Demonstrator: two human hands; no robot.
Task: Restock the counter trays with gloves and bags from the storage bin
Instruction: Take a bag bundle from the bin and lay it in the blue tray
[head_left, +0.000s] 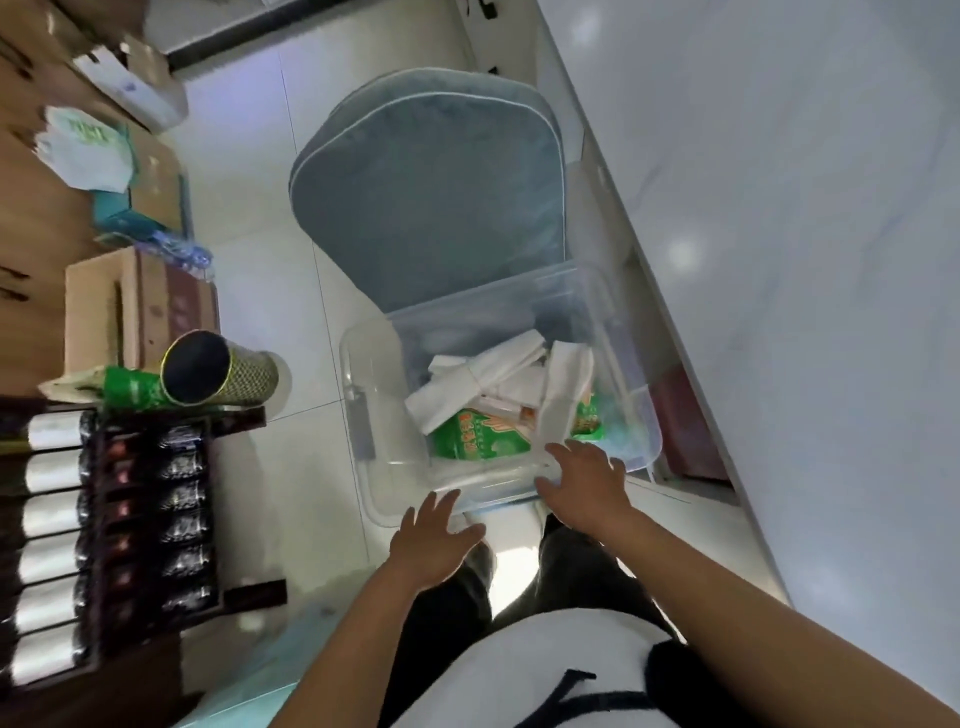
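At the left of the frame, a dark rack (119, 525) is holding rows of glossy rolls, with a cylindrical tin (218, 375) lying tilted on top. At lower centre, the left hand (431, 545) is hovering with fingers spread and gripping nothing, just short of the storage bin (363, 415). This clear, rigid plastic bin is sitting on the tiled floor, holding folded white bags (483, 379) and a green glove packet (478, 431). The right hand (587, 483) is resting on the near rim, fingers relaxed and apart, probably to reach in. A padded grey chair (431, 192) is standing behind.
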